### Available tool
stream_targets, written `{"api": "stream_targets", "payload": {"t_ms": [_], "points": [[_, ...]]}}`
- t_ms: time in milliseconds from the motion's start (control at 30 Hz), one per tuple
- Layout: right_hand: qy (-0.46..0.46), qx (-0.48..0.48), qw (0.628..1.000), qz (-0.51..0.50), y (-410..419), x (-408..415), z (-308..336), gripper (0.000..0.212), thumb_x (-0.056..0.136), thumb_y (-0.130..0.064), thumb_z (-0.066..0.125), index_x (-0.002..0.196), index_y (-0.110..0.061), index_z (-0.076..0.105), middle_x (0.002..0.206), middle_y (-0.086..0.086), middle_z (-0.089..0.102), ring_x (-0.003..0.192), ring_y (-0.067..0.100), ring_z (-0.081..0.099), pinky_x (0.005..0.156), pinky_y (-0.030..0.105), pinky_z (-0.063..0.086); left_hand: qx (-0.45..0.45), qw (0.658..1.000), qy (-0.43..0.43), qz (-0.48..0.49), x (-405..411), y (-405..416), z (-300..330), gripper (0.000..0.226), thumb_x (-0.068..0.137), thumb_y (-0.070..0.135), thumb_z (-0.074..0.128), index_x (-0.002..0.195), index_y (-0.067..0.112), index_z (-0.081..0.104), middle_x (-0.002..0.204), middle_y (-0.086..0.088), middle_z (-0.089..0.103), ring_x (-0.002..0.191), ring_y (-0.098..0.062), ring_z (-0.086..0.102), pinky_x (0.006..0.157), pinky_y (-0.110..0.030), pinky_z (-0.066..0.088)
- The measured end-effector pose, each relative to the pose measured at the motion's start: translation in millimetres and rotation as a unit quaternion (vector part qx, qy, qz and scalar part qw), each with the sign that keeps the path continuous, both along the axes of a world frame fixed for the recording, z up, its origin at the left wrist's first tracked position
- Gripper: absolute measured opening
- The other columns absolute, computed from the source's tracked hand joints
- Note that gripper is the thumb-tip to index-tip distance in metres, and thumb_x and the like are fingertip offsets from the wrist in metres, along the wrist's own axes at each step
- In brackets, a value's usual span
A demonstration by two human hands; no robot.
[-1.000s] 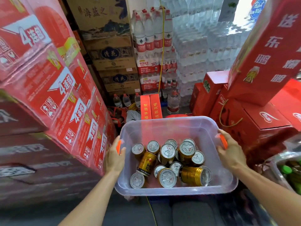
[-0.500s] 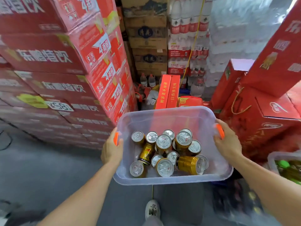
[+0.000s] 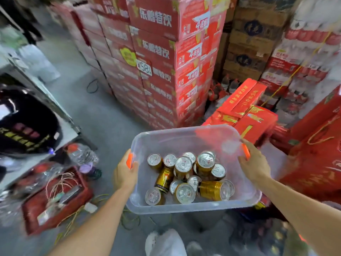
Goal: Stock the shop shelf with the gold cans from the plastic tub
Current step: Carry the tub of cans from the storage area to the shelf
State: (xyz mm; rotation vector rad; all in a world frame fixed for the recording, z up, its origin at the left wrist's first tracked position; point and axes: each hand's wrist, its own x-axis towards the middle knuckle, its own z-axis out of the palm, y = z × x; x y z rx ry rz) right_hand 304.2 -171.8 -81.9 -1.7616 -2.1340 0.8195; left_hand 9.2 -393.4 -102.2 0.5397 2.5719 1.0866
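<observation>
A clear plastic tub (image 3: 186, 139) with orange side handles hangs in front of me, off the floor. My left hand (image 3: 124, 174) grips its left handle and my right hand (image 3: 253, 164) grips its right handle. Inside lie several gold cans (image 3: 210, 189) with silver tops, some upright and some on their sides. No shop shelf is plainly visible in the head view.
Tall stacks of red drink cartons (image 3: 156, 58) rise ahead. Red gift boxes (image 3: 245, 108) and bottled water packs (image 3: 302, 58) fill the right. A red crate (image 3: 55, 196) of cords and a large water bottle (image 3: 81, 156) sit at left on the grey floor (image 3: 103, 115).
The view has swung left with the tub still carried in both hands. The red cartons now stand ahead instead of at left, and the red crate and grey floor have come into view.
</observation>
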Motion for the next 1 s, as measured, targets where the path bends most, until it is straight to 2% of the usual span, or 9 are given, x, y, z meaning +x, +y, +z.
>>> {"api": "stream_targets", "payload": {"t_ms": [200, 333, 467, 567, 633, 800, 900, 1000], "points": [[0.004, -0.005, 0.993, 0.118, -49.4, -39.0, -10.7, 0.056, 0.087, -0.017, 0.05, 0.136, -0.043, 0.039, 0.125, 0.005, 0.063, 0.104, 0.034, 0.062, 0.085, 0.046, 0.051, -0.072, 0.992, 0.035, 0.1, 24.2, -112.5, -2.4, 0.05, 0.095, 0.025, 0.053, 0.144, 0.027, 0.044, 0.13, -0.011, 0.062, 0.115, -0.035, 0.058, 0.092, -0.039, 0.045], [0.012, 0.007, 0.98, 0.196, -89.7, -66.1, -15.0, 0.053, 0.088, -0.019, 0.05, 0.135, -0.041, 0.04, 0.117, 0.009, 0.066, 0.1, 0.036, 0.063, 0.08, 0.044, 0.049, -0.061, 0.982, 0.035, 0.177, 42.6, -190.3, -7.2, 0.054, 0.092, 0.018, 0.058, 0.144, 0.026, 0.045, 0.119, -0.014, 0.067, 0.106, -0.037, 0.063, 0.087, -0.042, 0.049], [0.003, 0.008, 0.961, 0.276, -147.5, -92.1, -4.6, 0.049, 0.089, -0.021, 0.048, 0.134, -0.041, 0.04, 0.112, 0.013, 0.066, 0.097, 0.039, 0.062, 0.082, 0.047, 0.05, -0.038, 0.966, 0.022, 0.256, 76.6, -281.3, -11.6, 0.044, 0.097, 0.033, 0.05, 0.141, 0.033, 0.045, 0.093, -0.012, 0.07, 0.085, -0.035, 0.065, 0.077, -0.045, 0.053], [-0.002, 0.014, 0.942, 0.334, -204.5, -108.2, 5.0, 0.051, 0.088, -0.018, 0.051, 0.134, -0.039, 0.042, 0.113, 0.013, 0.066, 0.098, 0.041, 0.061, 0.084, 0.048, 0.05, -0.02, 0.946, 0.017, 0.324, 106.2, -347.9, -8.4, 0.042, 0.098, 0.035, 0.047, 0.14, 0.034, 0.047, 0.086, -0.011, 0.068, 0.08, -0.034, 0.064, 0.075, -0.043, 0.053], [-0.005, 0.018, 0.931, 0.365, -247.0, -112.8, 7.1, 0.056, 0.085, -0.015, 0.052, 0.134, -0.04, 0.041, 0.113, 0.01, 0.066, 0.097, 0.04, 0.061, 0.084, 0.05, 0.051, -0.014, 0.934, 0.02, 0.355, 127.0, -395.3, -8.1, 0.041, 0.098, 0.033, 0.048, 0.138, 0.031, 0.05, 0.09, -0.014, 0.069, 0.082, -0.037, 0.063, 0.076, -0.043, 0.053], [0.003, 0.01, 0.901, 0.435, -365.8, -114.5, 8.5, 0.058, 0.084, -0.014, 0.052, 0.134, -0.04, 0.041, 0.113, 0.008, 0.066, 0.096, 0.04, 0.061, 0.085, 0.05, 0.052, -0.03, 0.897, 0.037, 0.439, 185.1, -515.9, 1.4, 0.041, 0.097, 0.029, 0.051, 0.138, 0.027, 0.052, 0.11, -0.015, 0.068, 0.102, -0.037, 0.062, 0.084, -0.038, 0.046], [-0.001, 0.008, 0.879, 0.477, -437.9, -118.5, 5.3, 0.058, 0.084, -0.013, 0.054, 0.134, -0.041, 0.043, 0.115, 0.007, 0.065, 0.099, 0.039, 0.06, 0.086, 0.048, 0.052, -0.03, 0.878, 0.044, 0.475, 223.7, -587.4, 3.3, 0.037, 0.099, 0.038, 0.046, 0.134, 0.03, 0.053, 0.106, -0.009, 0.069, 0.099, -0.034, 0.063, 0.081, -0.034, 0.045], [0.0, -0.009, 0.856, 0.517, -509.1, -123.6, 1.9, 0.062, 0.082, -0.013, 0.054, 0.135, -0.044, 0.044, 0.118, 0.006, 0.065, 0.101, 0.038, 0.06, 0.087, 0.047, 0.052, -0.035, 0.854, 0.044, 0.517, 256.9, -655.8, -0.5, 0.041, 0.097, 0.049, 0.041, 0.135, 0.034, 0.051, 0.114, -0.002, 0.069, 0.106, -0.029, 0.063, 0.09, -0.042, 0.05]]}}
